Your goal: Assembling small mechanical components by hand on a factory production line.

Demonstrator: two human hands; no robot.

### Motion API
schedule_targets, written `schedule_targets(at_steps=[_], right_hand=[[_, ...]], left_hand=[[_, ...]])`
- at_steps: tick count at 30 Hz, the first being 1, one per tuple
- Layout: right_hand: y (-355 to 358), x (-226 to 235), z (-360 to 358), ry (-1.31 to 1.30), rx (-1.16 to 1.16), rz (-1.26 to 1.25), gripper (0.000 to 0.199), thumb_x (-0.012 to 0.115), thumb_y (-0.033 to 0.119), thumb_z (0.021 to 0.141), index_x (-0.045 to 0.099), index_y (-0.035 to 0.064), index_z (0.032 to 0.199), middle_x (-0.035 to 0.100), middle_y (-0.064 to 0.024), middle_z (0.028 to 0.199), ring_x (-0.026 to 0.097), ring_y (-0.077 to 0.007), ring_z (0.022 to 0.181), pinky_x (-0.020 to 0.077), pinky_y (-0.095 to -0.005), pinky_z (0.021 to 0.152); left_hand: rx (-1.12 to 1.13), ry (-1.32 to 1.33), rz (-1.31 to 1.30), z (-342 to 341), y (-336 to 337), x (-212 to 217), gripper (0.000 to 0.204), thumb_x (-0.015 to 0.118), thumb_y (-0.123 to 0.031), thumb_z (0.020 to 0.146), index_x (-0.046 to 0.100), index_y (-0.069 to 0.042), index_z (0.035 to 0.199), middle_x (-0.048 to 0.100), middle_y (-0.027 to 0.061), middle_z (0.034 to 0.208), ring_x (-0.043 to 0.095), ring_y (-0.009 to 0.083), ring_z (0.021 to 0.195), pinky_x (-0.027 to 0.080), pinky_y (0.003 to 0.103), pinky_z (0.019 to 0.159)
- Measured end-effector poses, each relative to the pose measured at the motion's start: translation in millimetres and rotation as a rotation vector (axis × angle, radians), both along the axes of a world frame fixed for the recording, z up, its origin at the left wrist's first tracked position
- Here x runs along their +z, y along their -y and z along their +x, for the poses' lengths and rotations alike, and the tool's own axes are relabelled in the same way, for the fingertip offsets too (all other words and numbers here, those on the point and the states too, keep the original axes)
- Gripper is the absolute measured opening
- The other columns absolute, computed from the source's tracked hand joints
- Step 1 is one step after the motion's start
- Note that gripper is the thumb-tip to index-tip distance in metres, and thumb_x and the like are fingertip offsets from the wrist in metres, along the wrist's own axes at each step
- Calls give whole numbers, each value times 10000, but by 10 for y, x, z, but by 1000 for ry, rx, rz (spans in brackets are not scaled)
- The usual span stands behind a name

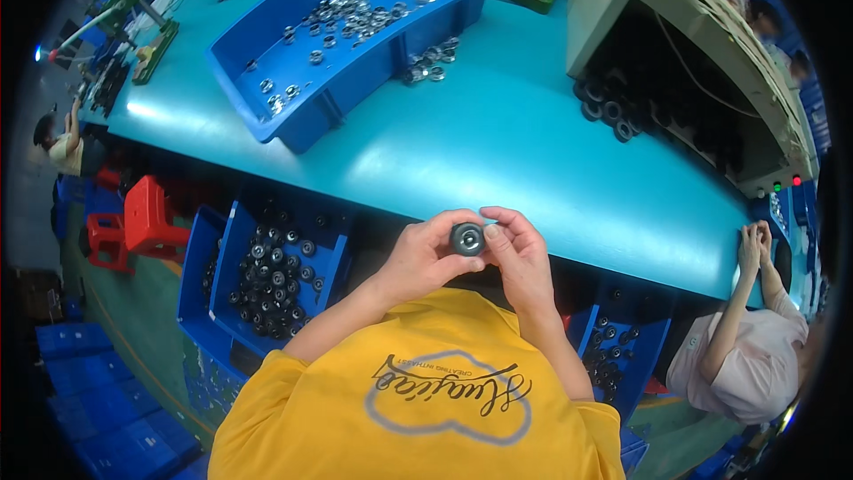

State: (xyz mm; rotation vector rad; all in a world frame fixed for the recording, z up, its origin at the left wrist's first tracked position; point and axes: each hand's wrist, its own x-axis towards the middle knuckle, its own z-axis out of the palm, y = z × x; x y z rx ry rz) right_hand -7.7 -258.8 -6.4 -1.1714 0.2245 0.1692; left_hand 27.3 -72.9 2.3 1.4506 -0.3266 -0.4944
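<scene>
In front of my chest, at the near edge of the teal table, I hold a small black wheel [467,239] with a shiny metal centre facing up. The fingers and thumb of my left hand [418,256] are closed round its left side. My right hand [522,265] pinches it from the right, with thumb and fingertips against the rim. Parts of the wheel's edge are hidden by my fingers.
A blue tray [306,93] of shiny metal rings stands on the teal table [498,142], with several rings beside it. Black rings [613,111] lie at a beige machine's opening [613,4]. Blue bins [222,280] of black wheels stand below. A co-worker [742,347] sits at right.
</scene>
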Motion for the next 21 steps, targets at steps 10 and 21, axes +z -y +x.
schedule_targets(at_steps=[10, 21], right_hand=[[1280, 224, 717, 354, -267, -983, 213, 758, 149, 911, 762, 33, 1089, 754, -93, 975, 702, -184, 853, 550, -309, 758], [1778, 33, 2020, 175, -412, -1848, 468, 869, 322, 796, 747, 87, 1183, 627, -60, 1260, 522, -302, 1178, 435, -415, 968]], left_hand=[[66, 121, 1183, -216, -2089, -235, 559, 854, -41, 757, 669, -33, 1284, 752, 160, 960, 733, 299, 897, 580, 374, 818], [239, 314, 856, -181, -1323, 113, 405, 823, -79, 830, 721, -64, 1222, 729, 170, 864, 695, 291, 727, 555, 369, 677]])
